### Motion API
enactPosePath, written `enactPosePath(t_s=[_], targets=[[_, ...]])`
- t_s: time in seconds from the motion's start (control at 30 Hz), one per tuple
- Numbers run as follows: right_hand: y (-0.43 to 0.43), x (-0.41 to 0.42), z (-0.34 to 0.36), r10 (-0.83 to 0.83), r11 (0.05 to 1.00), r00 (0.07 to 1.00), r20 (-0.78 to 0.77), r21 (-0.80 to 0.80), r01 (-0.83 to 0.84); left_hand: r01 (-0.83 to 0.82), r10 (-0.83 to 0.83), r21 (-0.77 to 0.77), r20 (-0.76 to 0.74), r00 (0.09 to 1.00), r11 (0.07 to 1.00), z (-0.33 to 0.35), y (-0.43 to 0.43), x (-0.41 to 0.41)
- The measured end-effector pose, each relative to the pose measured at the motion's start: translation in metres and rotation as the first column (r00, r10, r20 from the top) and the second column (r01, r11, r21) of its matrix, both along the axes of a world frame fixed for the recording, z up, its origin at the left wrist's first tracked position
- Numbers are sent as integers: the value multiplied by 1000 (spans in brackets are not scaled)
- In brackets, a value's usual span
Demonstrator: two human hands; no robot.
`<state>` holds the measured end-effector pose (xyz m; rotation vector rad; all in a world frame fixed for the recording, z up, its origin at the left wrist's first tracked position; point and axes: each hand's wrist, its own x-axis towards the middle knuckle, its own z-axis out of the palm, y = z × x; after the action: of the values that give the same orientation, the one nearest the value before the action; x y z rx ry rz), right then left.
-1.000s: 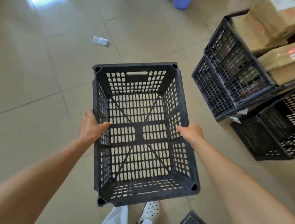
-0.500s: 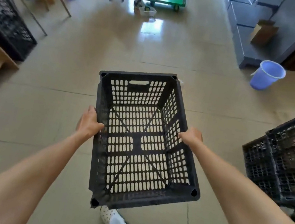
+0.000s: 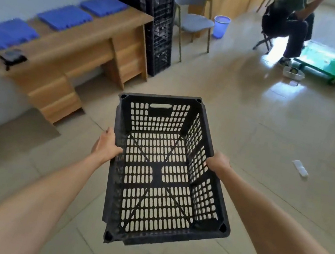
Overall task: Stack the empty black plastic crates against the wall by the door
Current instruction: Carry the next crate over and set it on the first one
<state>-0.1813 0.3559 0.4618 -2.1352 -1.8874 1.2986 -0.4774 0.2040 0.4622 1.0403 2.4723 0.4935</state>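
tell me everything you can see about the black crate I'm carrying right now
The black crate looks like moulded plastic, rectangular and open-topped, with slotted walls, a slotted floor crossed by diagonal ribs, and a handle cut-out in the far end wall. It is empty. It is held off the tiled floor, roughly level, the left hand and right hand gripping its long rims.

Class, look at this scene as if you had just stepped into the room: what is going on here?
A person is carrying an empty black crate with both hands, the left hand and the right hand each gripping a long side rim, the crate held above the tiled floor. Ahead on the left, a stack of black crates stands against the wall at the end of a wooden desk, beside a grey chair. The carried crate has not yet been set down.
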Motion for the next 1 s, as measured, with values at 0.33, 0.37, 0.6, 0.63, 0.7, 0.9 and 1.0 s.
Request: enactPosePath(t_s=[0.33, 0.37, 0.6, 0.63, 0.7, 0.9, 1.0], targets=[[5, -238, 0, 508, 861, 861, 21, -13, -508, -460, 458, -17, -56, 887, 888, 1, -112, -137], [4, -264, 0, 555, 832, 832, 18, -14, -555, -506, 505, -17, -57, 861, 862, 3, -122, -147], [-37, -440, 11, 804, 594, 594, -3, -1, -804, -763, 763, 1, -26, 646, 646, 10, -213, -216], [-49, -461, 11, 827, 562, 562, 2, 2, -827, -789, 789, -8, -23, 614, 614, 8, -230, -224], [-76, -501, 10, 875, 483, 483, 21, 10, -876, -834, 834, -20, -14, 552, 552, 1, -262, -240], [-160, -627, 2, 951, 303, 301, 65, -16, -953, -907, 909, -59, 47, 414, 416, -17, -354, -317], [-205, -690, -1, 958, 282, 280, 66, -24, -959, -923, 924, -78, 90, 371, 378, -21, -401, -368]])
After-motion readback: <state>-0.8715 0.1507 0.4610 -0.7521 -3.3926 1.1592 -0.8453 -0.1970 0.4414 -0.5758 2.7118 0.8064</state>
